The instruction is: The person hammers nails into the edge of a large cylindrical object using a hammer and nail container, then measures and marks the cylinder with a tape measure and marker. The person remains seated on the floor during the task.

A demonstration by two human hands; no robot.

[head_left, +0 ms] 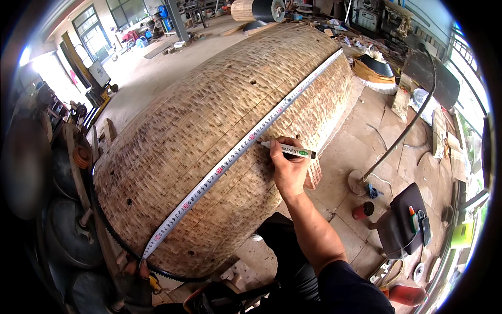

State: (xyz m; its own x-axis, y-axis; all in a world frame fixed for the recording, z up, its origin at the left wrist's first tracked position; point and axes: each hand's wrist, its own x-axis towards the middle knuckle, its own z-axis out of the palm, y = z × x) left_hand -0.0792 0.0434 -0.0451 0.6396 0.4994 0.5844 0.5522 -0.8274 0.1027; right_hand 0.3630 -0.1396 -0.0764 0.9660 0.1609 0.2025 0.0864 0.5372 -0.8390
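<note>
My right hand [289, 166] grips a white marker pen [293, 150] with a dark end. Its tip points left and meets, or nearly meets, the wood beside a steel measuring tape [209, 178]. The tape runs straight along a large barrel-shaped wooden body [183, 125], from its near left rim to the far right end. Short, dark tool marks and a few small dark holes cover the wood. A black toothed band [112, 233] follows the near rim. At the tape's shaded lower end, a small yellow object [155, 284] is hard to make out. My left hand is not visible.
Dark round drum-like objects [70, 225] crowd the left side. A bent metal pole on a round base [358, 182] rises at right, close to a red can [363, 211] and a dark chair [401, 222]. Another wooden drum body [250, 10] lies at the back.
</note>
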